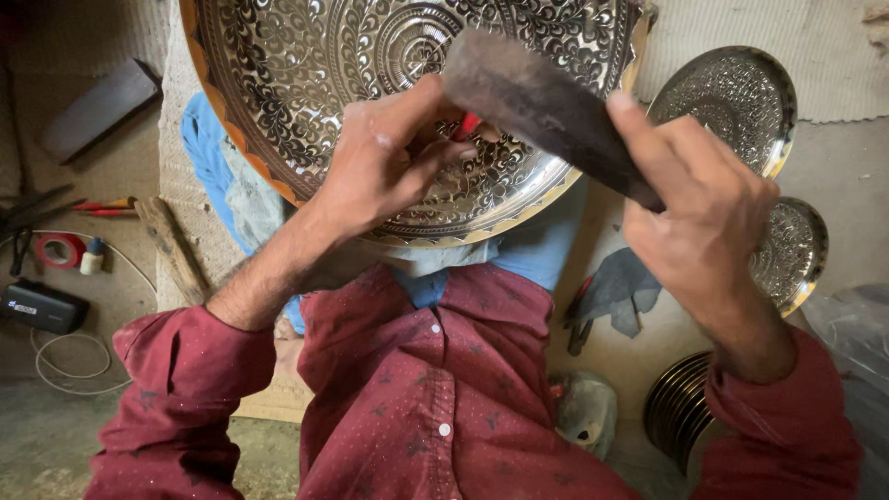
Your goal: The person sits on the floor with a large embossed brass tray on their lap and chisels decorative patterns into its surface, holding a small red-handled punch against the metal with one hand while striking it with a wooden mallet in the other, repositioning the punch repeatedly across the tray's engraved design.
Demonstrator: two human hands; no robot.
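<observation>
From the head camera, a large engraved metal tray [306, 83] rests tilted against the person's lap, its patterned face turned up so the work sits close under the eyes. The left hand [384, 162] has its fingers [421, 102] pinched shut around a small red-tipped tool [466, 126], the tip set on the tray's surface. The right hand [708, 218] is closed around a dark wooden mallet [546, 106], raised just above the tool. Two smaller engraved plates [736, 97] lie on the floor to the right.
</observation>
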